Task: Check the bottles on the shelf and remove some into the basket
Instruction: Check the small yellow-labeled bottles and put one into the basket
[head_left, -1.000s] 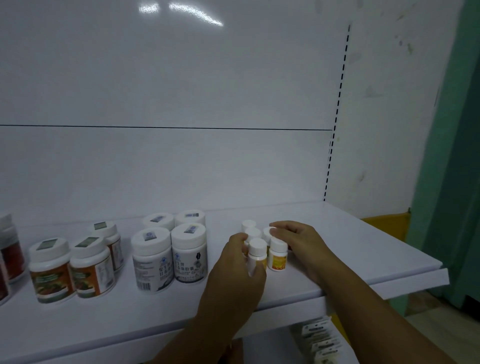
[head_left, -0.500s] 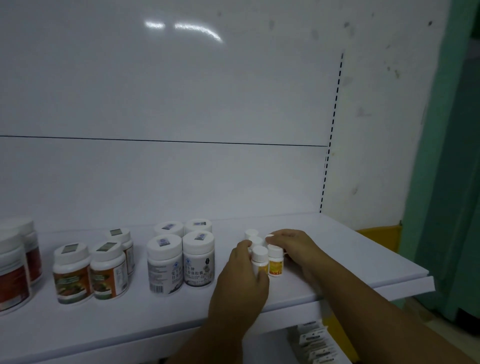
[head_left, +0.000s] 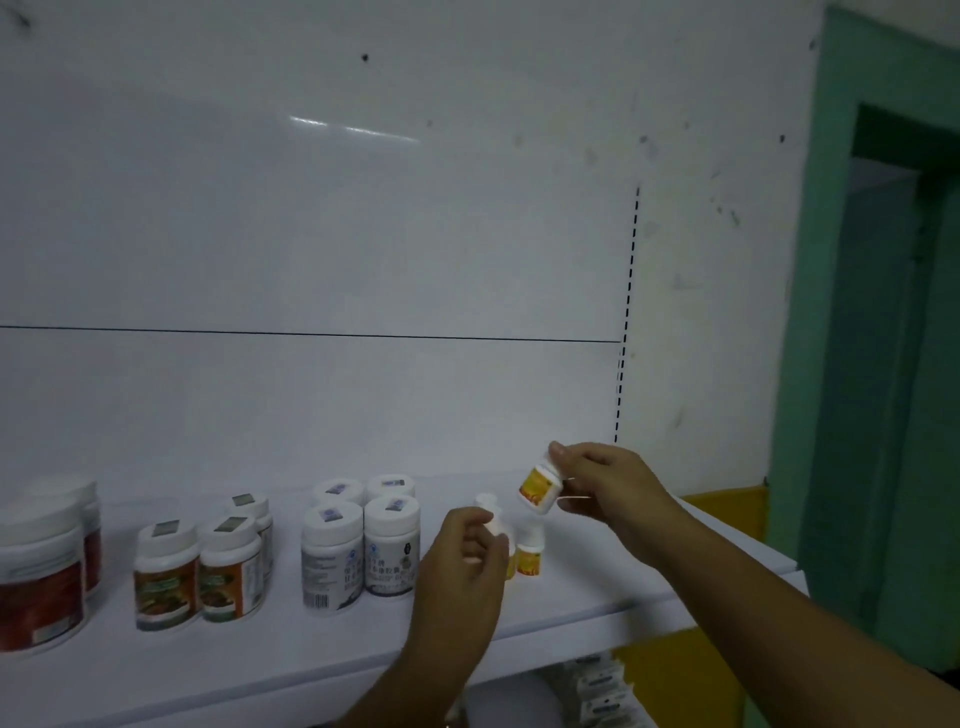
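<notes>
My right hand (head_left: 608, 486) holds a small yellow-labelled bottle (head_left: 539, 488) lifted and tilted above the white shelf (head_left: 597, 587). My left hand (head_left: 462, 558) grips another small white-capped bottle (head_left: 500, 535) lower down, just over the shelf. A third small yellow-labelled bottle (head_left: 530, 553) stands on the shelf between my hands, with one more white cap (head_left: 487, 501) behind. No basket is in view.
Several white bottles (head_left: 363, 545) stand left of my hands. Further left are orange-and-green labelled bottles (head_left: 200, 571) and large red-labelled jars (head_left: 41, 577). White boxes (head_left: 602, 691) sit on a lower shelf. A green door frame (head_left: 831, 364) is at the right.
My right hand has lifted a small yellow-labelled bottle off the shelf and tilted it. My left hand has raised its bottle slightly. The view has tilted upward.
</notes>
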